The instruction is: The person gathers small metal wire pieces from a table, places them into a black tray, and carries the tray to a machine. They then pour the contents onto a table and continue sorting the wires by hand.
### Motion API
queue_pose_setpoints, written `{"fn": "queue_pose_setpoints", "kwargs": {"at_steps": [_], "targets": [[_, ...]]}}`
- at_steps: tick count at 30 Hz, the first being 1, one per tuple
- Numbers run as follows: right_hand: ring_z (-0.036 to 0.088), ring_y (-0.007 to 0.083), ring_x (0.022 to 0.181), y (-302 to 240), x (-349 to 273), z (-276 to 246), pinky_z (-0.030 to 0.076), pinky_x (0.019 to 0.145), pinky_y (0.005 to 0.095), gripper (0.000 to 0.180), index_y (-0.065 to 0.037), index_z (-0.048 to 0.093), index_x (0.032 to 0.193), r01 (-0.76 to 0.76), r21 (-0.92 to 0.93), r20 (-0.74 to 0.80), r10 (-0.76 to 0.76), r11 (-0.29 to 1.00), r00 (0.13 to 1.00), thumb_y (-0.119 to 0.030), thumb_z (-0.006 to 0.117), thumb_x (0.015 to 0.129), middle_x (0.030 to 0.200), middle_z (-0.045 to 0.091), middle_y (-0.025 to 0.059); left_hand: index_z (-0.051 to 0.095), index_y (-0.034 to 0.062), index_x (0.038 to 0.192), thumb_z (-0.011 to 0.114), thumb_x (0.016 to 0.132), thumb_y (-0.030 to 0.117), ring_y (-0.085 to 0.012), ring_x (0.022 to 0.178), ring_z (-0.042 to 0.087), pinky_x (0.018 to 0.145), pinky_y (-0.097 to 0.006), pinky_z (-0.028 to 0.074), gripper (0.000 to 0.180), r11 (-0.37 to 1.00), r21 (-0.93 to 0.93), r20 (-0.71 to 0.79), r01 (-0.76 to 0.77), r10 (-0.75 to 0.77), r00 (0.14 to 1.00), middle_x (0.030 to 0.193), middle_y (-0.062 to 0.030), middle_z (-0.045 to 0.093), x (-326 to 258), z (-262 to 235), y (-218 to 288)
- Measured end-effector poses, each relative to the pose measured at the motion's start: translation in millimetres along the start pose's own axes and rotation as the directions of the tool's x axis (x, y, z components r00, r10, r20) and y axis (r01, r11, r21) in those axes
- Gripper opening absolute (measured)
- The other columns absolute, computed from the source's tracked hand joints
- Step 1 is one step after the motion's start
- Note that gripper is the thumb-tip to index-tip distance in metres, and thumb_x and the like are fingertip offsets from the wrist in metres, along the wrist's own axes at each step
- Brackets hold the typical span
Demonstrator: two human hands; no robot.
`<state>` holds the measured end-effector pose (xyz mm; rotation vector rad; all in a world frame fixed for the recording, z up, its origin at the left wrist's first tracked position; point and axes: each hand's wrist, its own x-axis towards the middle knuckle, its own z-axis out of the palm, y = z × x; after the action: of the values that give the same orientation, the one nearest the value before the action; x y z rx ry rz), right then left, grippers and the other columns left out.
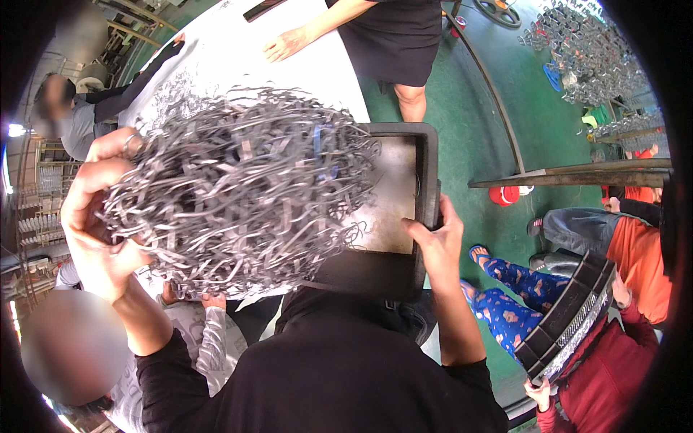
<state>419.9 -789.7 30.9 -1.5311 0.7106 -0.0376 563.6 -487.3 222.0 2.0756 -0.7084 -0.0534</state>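
Note:
A large tangled heap of thin, bent grey metal strips (238, 195) fills the middle of the view, slightly blurred. It lies over the left part of a black plastic bin (429, 159), whose bare inner floor shows at the right. My left hand (97, 209) curls round the left end of the heap, a ring on one finger. Whether it also grips the bin's left rim is hidden by the strips. With the thumb over the inside edge and the fingers outside, my right hand (442, 242) grips the bin's right wall.
Beyond the bin is a white table (216, 43), where a person in dark clothes rests a hand (287, 45). Other people stand at the left. At right, someone in dark red carries a black crate (563, 317). A long metal bar (570, 177) crosses above a red container (504, 195).

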Motion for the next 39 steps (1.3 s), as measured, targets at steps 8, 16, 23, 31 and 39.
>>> {"fn": "queue_pose_setpoints", "kwargs": {"at_steps": [8,16,23,31,39], "targets": [[0.053,0.0125,0.082,15.5,3.0,19.0,0.043,0.077,0.0256,0.049,0.005,0.056,0.108,-0.003,0.008,0.070,0.003,1.000,0.998,-0.008,0.070,0.062,0.089,0.060,0.0045,0.061,0.0033,0.089,0.086,0.054,0.037,-0.0267,0.099,0.051,0.089,-0.038,0.038,0.054,0.990,0.097,0.057,-0.101,0.096,0.994,0.113,-0.0239,0.052,-21.3,-37.8,-20.7],[0.055,0.0166,0.083,37.3,-4.4,57.1,0.044,0.078,0.0280,0.046,0.006,0.056,0.105,-0.006,-0.060,0.274,0.022,0.998,0.961,-0.010,0.067,0.064,0.091,0.062,0.0104,0.065,0.0020,0.081,0.079,0.048,0.035,-0.0292,0.089,0.055,0.081,-0.040,0.041,0.049,0.990,0.122,-0.116,0.076,-0.062,0.991,0.097,-0.0222,0.061,-85.6,-32.6,-8.6],[0.056,0.0169,0.081,44.9,-23.9,62.5,0.045,0.075,0.0297,0.041,0.006,0.057,0.102,-0.028,-0.211,0.446,0.122,0.977,0.887,-0.011,0.065,0.066,0.089,0.062,0.0107,0.069,0.0049,0.071,0.078,0.043,0.031,-0.0287,0.082,0.056,0.075,-0.041,0.042,0.040,0.961,0.087,-0.255,0.261,-0.232,0.939,0.091,-0.0143,0.060,-149.2,-17.7,19.9],[0.057,0.0330,0.092,9.6,-120.9,85.3,0.046,0.081,0.0390,0.059,-0.005,0.056,0.122,0.474,-0.705,0.549,-0.017,0.528,0.836,-0.033,0.074,0.073,0.099,0.056,0.0174,0.074,0.0091,0.084,0.072,0.056,0.025,-0.0306,0.085,0.055,0.074,-0.042,0.046,0.032,0.968,0.021,-0.123,0.251,-0.247,0.961,0.097,-0.0126,0.060,-264.3,-47.6,57.7],[0.064,0.0319,0.068,-8.2,-234.9,263.2,0.049,0.063,0.0369,0.022,-0.004,0.069,0.083,0.675,-0.520,0.651,-0.270,0.523,0.710,-0.026,0.066,0.083,0.074,0.067,0.0153,0.074,0.0087,0.085,0.071,0.053,0.016,-0.0274,0.085,0.056,0.071,-0.037,0.045,0.033,0.989,-0.078,-0.056,0.125,-0.129,0.990,0.101,-0.0119,0.060,-410.0,-102.6,13.9]]}}
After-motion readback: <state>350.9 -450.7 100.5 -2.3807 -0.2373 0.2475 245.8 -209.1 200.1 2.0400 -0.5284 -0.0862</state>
